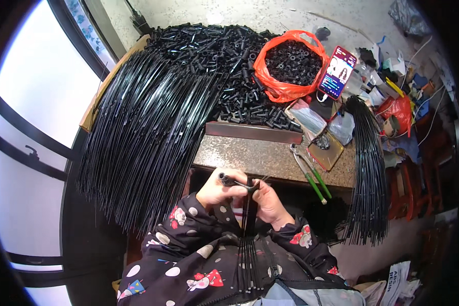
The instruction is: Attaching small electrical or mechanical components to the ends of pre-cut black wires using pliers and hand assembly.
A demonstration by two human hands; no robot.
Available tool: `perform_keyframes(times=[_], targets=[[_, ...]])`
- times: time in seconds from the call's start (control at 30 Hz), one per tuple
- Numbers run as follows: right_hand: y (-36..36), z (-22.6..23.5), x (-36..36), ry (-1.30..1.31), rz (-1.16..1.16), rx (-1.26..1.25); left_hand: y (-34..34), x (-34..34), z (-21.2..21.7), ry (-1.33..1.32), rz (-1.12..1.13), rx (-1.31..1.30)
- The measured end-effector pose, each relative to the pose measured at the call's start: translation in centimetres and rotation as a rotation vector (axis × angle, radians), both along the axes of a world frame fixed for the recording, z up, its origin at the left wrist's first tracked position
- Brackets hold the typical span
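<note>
My left hand is closed around a small black plastic tube, whose hollow end points up and to the left. Close beside it, my right hand pinches the top of some thin black rods that look like umbrella ribs. These ribs hang from between my hands and spread out over my lap. The fingers partly cover where the ribs and the tube meet, so I cannot tell how they join.
A dense sheaf of black ribs overhangs the table at left, beside heaped black tubes. A red bag holds small black rings. Green-handled pliers, a lit phone and another rib bundle are at right. A metal strip edges the heap.
</note>
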State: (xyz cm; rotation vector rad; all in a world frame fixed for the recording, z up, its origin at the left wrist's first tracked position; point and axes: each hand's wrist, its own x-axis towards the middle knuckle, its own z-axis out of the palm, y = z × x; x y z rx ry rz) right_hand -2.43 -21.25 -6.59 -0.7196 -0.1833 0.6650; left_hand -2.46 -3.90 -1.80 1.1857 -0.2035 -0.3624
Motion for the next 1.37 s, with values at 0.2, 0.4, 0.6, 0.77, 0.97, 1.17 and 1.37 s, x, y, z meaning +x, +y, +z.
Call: perform_keyframes(times=[0.2,0.4,0.6,0.77,0.97,1.17,1.37], targets=[[-0.4,0.7,0.2,0.201,0.132,0.113,0.7,1.5,0.5,-0.136,0.015,0.225],[-0.6,0.2,0.1,0.165,0.372,0.137,1.1,2.9,-1.7,-0.307,-0.375,-0.163],[0.1,1.0,-0.9,0.115,-0.06,0.016,0.9,3.4,2.4,-0.332,0.154,0.231],[1.1,1.7,-1.7,0.11,-0.296,-0.034,-1.5,3.9,2.7,-0.255,-0.21,0.327],[0.3,1.6,-1.7,0.07,-0.23,-0.026,-0.5,3.5,4.2,-0.074,-0.078,0.151],[0.4,2.1,-1.5,0.11,-0.183,-0.02,0.1,2.8,4.8,-0.034,0.039,0.054],[0.5,1.5,-1.4,0.109,-0.14,0.01,0.9,3.0,4.7,-0.237,-0.045,0.419]])
